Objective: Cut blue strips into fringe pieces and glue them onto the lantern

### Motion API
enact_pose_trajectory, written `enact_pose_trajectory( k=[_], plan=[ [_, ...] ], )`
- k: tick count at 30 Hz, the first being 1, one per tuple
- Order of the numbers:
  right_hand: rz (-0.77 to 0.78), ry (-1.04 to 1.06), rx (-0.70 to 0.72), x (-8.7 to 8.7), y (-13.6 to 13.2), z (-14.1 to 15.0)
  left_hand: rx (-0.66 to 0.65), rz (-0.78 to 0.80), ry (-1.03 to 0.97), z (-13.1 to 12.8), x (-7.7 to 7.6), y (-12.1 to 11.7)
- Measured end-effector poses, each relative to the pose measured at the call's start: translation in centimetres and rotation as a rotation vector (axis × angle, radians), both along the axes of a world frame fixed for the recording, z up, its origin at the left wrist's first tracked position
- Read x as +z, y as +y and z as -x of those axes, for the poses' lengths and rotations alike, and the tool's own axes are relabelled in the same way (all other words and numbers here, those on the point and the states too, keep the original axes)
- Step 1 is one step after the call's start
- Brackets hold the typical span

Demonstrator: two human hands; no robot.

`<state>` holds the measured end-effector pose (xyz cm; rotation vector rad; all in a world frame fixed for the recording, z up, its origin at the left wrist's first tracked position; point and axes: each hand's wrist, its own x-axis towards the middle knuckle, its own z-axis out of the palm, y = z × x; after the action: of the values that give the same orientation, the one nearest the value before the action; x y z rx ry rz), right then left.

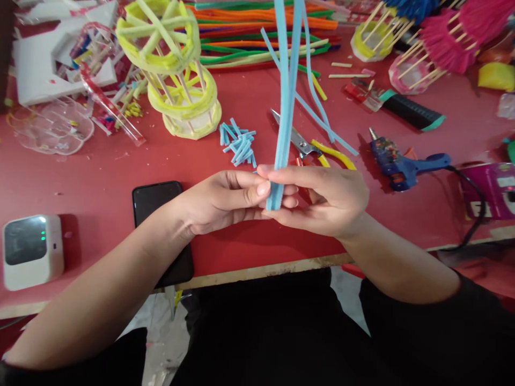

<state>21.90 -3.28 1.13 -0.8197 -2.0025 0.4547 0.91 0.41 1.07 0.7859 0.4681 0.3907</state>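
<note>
The blue strips point(285, 107) are held above the table point(100, 187), close to its front edge. Their long axis runs away from the person, leaning a little to the right; the far ends are cut off by the upper border, so their full length cannot be seen. How many strips are in the bundle is hard to count.

The right hand point(328, 193) pinches the near end between its fingers, with the wrist bent inward. The left hand point(233, 198) meets it from the other side: its thumb is at the strips' left edge, and other fingers curl behind, partly hidden, grasping the same end. Both forearms come in slantwise.

Just beyond lie short blue pieces point(241, 143) in a heap and the scissors point(296, 140), which the strips partly cover. The left forearm hides part of the phone point(156, 195). Farther off stand the yellow frame point(185, 104) and, on the right, the glue gun point(402, 161).
</note>
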Motion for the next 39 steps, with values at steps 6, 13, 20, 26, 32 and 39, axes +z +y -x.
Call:
enact_pose_trajectory(
  k=[6,13,20,26,32,39],
  plan=[
    [0.040,0.008,0.043,-0.1,-0.1,0.0,0.038,0.054,0.008,-0.3,0.3,-0.2],
    [-0.028,-0.077,-0.009,-0.7,0.4,0.1,0.222,-0.078,0.098,-0.8,0.4,-0.5],
    [0.074,-0.089,-0.233,1.0,0.4,-0.8,0.465,-0.216,0.217,-0.6,0.1,-0.7],
    [0.328,-0.768,-0.576,2.5,-0.6,-5.0,0.521,-0.345,0.364,-0.4,0.0,-0.7],
    [0.395,-0.967,-0.542,0.8,-0.3,-6.0,0.480,-0.421,0.381,-0.4,0.0,-0.6],
    [0.588,-0.940,-0.554,1.9,0.5,-7.1,0.478,-0.423,0.361,-0.3,0.0,-0.5]
  ],
)
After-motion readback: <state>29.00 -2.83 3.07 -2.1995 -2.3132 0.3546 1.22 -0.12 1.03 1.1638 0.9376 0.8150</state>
